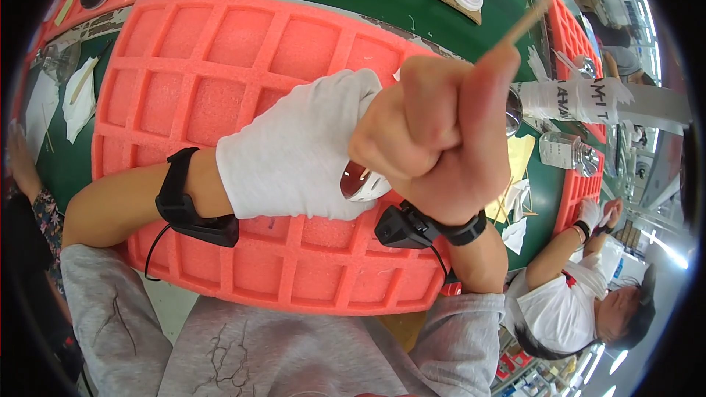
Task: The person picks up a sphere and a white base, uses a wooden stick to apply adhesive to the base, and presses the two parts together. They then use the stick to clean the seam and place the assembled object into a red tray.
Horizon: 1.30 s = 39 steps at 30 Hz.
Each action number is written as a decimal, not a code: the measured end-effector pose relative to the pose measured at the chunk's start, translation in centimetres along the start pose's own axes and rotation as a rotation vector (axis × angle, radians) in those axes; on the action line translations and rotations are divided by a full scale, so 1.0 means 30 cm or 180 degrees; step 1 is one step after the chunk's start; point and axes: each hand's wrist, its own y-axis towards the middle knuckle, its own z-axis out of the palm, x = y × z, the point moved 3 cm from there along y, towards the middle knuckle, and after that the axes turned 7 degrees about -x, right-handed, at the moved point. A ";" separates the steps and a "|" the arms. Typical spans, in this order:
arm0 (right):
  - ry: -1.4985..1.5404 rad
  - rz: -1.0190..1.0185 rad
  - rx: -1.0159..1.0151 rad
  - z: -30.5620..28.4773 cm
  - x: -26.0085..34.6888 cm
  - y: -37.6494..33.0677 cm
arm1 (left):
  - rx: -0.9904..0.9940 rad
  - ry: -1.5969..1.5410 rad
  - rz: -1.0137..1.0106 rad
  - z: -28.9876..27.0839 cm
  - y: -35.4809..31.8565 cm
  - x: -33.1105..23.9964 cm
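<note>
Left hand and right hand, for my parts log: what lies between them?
In the head view, a shiny brown-and-white part shows between the left hand and right hand, partly hidden.

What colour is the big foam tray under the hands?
The big pocketed foam tray is coral pink, clearest in the head view.

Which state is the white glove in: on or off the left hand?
On: the white glove covers the visible part of the left hand, its cuff ending short of the black strap.
</note>
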 end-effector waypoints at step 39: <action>0.0850 0.0141 -0.0026 -0.063 0.013 0.033 | -0.0363 0.0593 0.0304 0.012 0.003 0.002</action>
